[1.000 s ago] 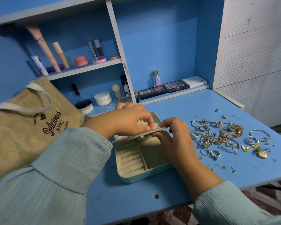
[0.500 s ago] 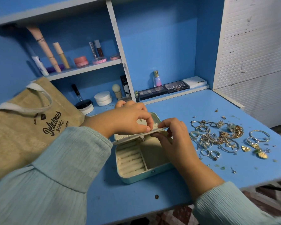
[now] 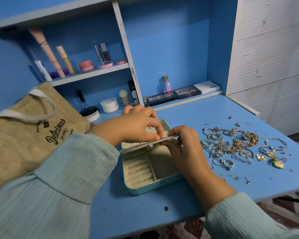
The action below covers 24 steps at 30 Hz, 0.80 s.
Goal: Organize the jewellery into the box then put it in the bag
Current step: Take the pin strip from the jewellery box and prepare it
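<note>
Both hands meet over the open jewellery box (image 3: 150, 171) on the blue counter (image 3: 197, 111): the left hand (image 3: 138, 125) pinches the upper edge of a thin flap (image 3: 145, 144) raised across the box, and the right hand (image 3: 185, 149) pinches that flap's right end, fingers curled under it — a small ring (image 3: 151, 147) hangs just below the strip. A heap of loose jewellery (image 3: 231, 145) lies just right of the right hand, while the burlap bag (image 3: 33, 131) lies left of the left forearm.
</note>
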Tool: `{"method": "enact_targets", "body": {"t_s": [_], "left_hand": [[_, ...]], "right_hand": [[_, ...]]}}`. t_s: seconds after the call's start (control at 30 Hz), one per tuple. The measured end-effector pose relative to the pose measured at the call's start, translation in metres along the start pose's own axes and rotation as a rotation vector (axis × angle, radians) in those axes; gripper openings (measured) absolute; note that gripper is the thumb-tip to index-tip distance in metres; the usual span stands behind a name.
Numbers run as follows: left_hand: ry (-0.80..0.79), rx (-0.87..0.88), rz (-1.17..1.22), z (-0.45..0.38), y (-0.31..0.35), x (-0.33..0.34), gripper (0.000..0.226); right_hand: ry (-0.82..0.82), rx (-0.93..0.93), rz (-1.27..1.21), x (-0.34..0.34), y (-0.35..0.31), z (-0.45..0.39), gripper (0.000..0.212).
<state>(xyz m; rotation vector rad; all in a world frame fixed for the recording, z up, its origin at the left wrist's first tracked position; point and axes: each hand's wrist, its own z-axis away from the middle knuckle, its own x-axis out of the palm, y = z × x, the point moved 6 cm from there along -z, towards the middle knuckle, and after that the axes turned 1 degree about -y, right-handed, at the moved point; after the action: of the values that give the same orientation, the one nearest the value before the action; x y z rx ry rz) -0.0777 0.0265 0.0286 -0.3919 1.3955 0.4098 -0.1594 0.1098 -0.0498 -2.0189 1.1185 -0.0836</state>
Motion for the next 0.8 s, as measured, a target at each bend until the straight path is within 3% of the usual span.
{"method": "enact_targets", "body": {"t_s": [0.8], "left_hand": [[-0.114,-0.016,-0.029,-0.0035,0.0046,0.0025,0.022]], "right_hand": [[-0.008,0.004,0.002,-0.0026,-0.0036,-0.0005,0.018]]}}
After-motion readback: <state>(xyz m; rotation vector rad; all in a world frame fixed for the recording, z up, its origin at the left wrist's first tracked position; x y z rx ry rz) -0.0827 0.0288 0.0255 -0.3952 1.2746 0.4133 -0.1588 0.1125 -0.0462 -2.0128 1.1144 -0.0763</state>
